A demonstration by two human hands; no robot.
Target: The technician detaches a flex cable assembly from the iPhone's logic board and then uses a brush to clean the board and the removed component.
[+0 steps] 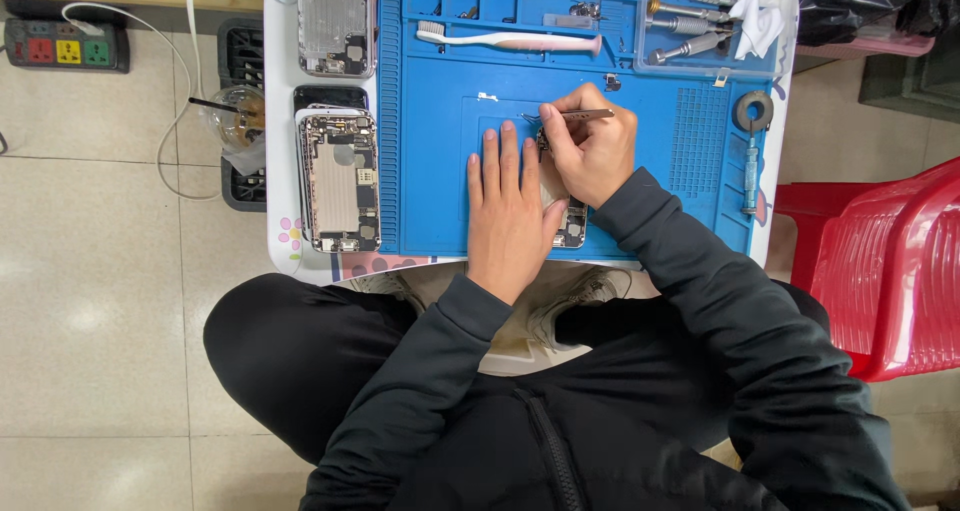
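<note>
While the left hand (507,211) lies flat with its fingers spread and pressed down on an opened phone (572,224), the right hand (592,151) is closed in a pinch on a pair of tweezers (578,116), whose tips point left at the phone's upper end. Only the phone's lower corner shows past the hands; it sits near the front edge of the blue work mat (430,171), roughly at the mat's middle. Bare mat lies open to the left of the hands and in a narrower strip to the right, up to a screwdriver (750,176) lying along the right edge. A toothbrush (510,40) lies across the mat well above the hands. Just off the mat's left edge rests another opened phone body (339,181), and a red plastic chair (885,271) stands close on the right.
</note>
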